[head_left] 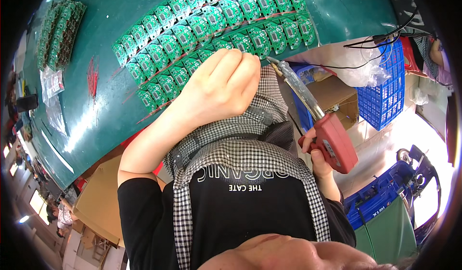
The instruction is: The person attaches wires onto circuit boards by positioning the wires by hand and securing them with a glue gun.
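Note:
Green circuit boards (202, 25) lie in several long rows on the green table (106, 15), with thin red wires running along them. My left hand (221, 85) is closed over the near row, fingertips against the boards' edge. Whatever the fingers pinch is hidden beneath them. My right hand (315, 157) grips a red-handled soldering gun (339, 142) with a long metal barrel. Its tip reaches the near edge of the boards, just right of my left hand.
Stacked circuit boards (60, 34), a bundle of red wires (93, 77) and clear plastic bags (53, 94) lie on the table's left side. To the right stand a blue crate (385, 92) and a cardboard box (337, 89). A black cable (349, 68) crosses near the table's right edge.

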